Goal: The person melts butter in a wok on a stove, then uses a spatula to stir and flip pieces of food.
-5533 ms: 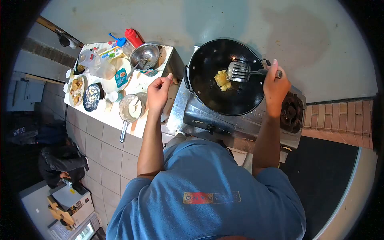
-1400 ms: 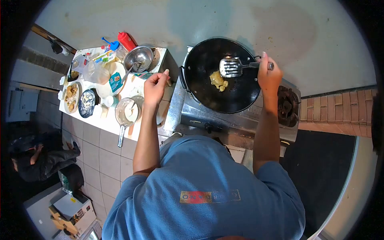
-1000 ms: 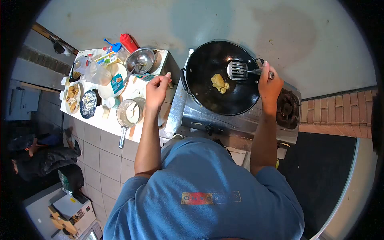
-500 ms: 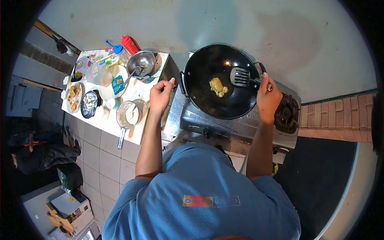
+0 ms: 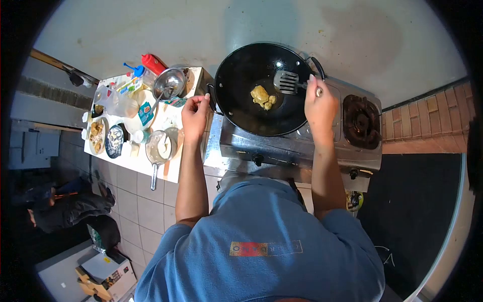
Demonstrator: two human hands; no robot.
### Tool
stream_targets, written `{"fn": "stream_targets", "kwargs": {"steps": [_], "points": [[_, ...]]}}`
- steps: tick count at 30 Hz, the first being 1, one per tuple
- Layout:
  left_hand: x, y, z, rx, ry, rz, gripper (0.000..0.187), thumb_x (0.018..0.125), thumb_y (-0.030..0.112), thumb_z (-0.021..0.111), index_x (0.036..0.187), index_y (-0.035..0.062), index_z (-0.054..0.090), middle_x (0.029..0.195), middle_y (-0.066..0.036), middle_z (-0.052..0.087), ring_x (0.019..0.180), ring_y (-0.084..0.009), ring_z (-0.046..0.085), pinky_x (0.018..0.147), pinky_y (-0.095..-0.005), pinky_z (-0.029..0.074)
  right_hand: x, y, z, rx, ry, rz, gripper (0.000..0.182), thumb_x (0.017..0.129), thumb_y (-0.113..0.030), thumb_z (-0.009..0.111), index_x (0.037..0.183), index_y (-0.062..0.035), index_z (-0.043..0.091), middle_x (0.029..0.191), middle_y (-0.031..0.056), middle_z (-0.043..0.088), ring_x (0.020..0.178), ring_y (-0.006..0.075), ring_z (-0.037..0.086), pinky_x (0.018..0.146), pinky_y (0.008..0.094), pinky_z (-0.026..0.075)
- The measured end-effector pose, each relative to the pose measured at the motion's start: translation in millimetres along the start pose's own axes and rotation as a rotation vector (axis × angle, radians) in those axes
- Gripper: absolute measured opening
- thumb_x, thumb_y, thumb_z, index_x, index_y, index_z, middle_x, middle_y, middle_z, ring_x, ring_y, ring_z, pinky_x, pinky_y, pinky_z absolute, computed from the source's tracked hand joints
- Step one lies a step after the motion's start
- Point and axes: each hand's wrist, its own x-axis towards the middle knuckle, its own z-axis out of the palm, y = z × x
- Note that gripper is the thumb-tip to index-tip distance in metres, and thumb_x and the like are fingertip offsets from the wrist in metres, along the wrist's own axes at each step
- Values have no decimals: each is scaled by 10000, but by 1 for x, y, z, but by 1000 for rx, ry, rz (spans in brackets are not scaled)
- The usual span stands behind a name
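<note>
A large black wok (image 5: 241,113) sits on the metal stove, with a yellowish piece of food (image 5: 262,97) in its middle. My right hand (image 5: 321,105) is wrapped round the handle of a slotted spatula (image 5: 287,82), whose head lies inside the wok just right of the food. Left of the wok, close to its left handle, my left hand (image 5: 195,115) is raised with fingers curled and thumb near the forefinger. Whether anything small is between those fingers cannot be made out.
On the white table (image 5: 173,168) at left stand a steel bowl (image 5: 170,83), a saucepan (image 5: 160,147), a plate of food (image 5: 97,135), a black dish (image 5: 115,141) and a red bottle (image 5: 153,64). A bare burner (image 5: 361,122) is at right. A person (image 5: 70,209) is at far left.
The view has shifted, so the wok appears higher and further left. The spatula is still in my right hand beside the food. My left hand stays near the wok's left handle.
</note>
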Motion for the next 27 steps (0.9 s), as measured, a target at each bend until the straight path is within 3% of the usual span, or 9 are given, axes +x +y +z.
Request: {"fn": "stream_targets", "kwargs": {"steps": [9,11,17,21,27], "points": [[-12,7,-15,32,-42,-21,223,864,227,627,850,4,621,687,62,518,607,-20,399,549,-171,317,38,-5,16,120,91,-149,364,875,-329,531,662,-35,567,621,179,572,609,389,562,543,418,443],[-14,10,-17,38,-38,-26,220,867,223,622,838,5,624,686,62,522,612,-16,402,548,-171,314,41,-2,24,-65,-13,-142,384,875,-326,527,635,-26,539,609,186,551,602,399,544,524,424,426],[-14,14,-22,21,-61,-25,198,867,205,620,839,9,621,689,62,527,621,-14,412,558,-171,324,60,-18,13,168,46,-174,381,876,-319,516,626,-33,543,574,198,525,577,418,527,513,442,418],[-16,17,-21,16,-39,37,196,867,203,620,843,9,618,693,64,523,619,-14,404,554,-173,319,63,-5,32,25,-62,-258,380,874,-317,516,625,-33,547,575,198,528,581,417,529,512,444,421],[-20,16,-20,28,-36,-25,205,867,210,621,844,7,618,683,64,517,608,-13,396,540,-175,312,60,-20,19,92,-20,-182,391,877,-347,501,642,-40,557,593,207,536,610,432,527,542,470,426]]}}
